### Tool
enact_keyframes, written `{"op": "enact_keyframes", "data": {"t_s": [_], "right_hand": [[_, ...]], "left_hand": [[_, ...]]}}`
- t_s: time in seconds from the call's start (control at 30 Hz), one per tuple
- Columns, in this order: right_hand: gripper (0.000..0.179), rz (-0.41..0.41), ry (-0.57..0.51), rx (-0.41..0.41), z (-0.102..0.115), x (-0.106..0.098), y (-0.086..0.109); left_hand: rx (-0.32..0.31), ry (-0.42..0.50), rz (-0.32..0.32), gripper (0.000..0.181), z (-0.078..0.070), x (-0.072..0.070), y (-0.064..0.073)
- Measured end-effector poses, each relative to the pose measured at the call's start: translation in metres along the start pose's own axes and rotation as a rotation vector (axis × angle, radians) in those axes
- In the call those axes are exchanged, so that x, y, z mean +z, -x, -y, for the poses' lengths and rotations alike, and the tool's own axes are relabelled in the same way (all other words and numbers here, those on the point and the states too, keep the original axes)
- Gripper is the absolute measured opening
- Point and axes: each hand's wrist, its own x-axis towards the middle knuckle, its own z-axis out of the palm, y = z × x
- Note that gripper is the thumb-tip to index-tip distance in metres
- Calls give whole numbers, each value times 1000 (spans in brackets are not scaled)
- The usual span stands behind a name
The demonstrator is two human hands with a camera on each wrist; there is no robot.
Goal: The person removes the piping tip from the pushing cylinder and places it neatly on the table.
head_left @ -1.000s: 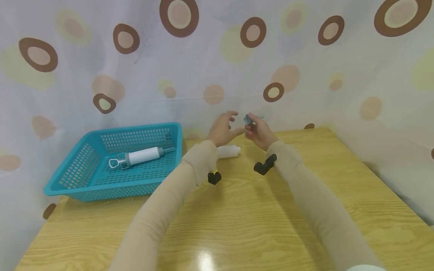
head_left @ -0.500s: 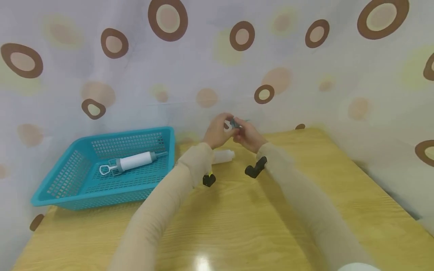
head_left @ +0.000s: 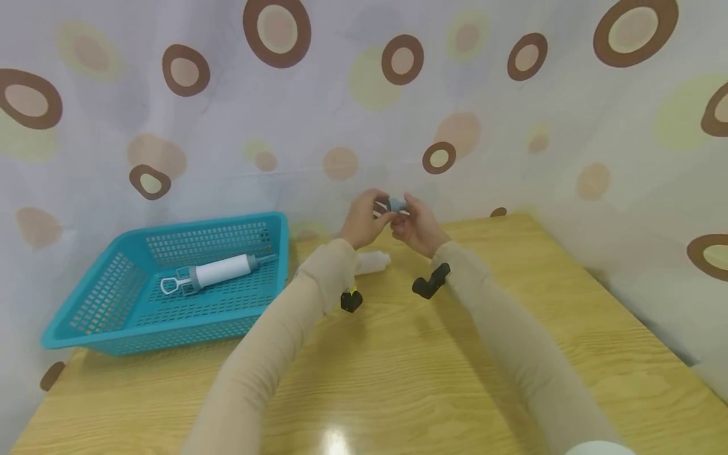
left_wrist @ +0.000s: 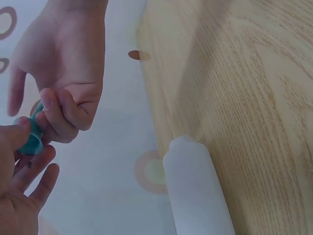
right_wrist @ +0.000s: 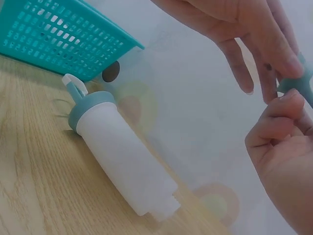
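Note:
Above the table's back part, both hands meet at a small teal nozzle [head_left: 395,205] with a flared end and a thin tip. My left hand [head_left: 363,218] pinches the flared end [left_wrist: 32,143] between thumb and fingers. From the other side, my right hand [head_left: 419,226] holds the narrower part, its fingers curled, as the left wrist view shows. Below them a white syringe barrel [right_wrist: 124,152] lies on its side on the table, with a teal collar [right_wrist: 92,107] and a loop handle at one end and a short bare neck at the other. My left forearm hides part of it in the head view.
A teal perforated basket [head_left: 170,336] stands at the left. Inside lies a white syringe [head_left: 222,270] with grey-teal collars, a long tip and a loop handle. The wooden table [head_left: 398,379] runs back to a patterned curtain [head_left: 318,114].
My left hand, held apart from the nozzle a second ago, has closed on its flared end. The nozzle has turned slightly between the hands. The head view has shifted slightly rightward.

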Motion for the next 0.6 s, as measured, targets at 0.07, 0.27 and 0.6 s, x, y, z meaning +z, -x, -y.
{"op": "enact_keyframes", "data": {"t_s": [0.07,0.27,0.6], "right_hand": [[46,-12,-21,-5,1,-2,0],[36,-59,-49,-2,4,-6,0],[37,-33,29,-21,3,-8,-2]], "left_hand": [[-2,8,-6,35,1,0,1],[4,32,-14,34,2,1,3],[-55,56,8,38,0,0,7]]}}
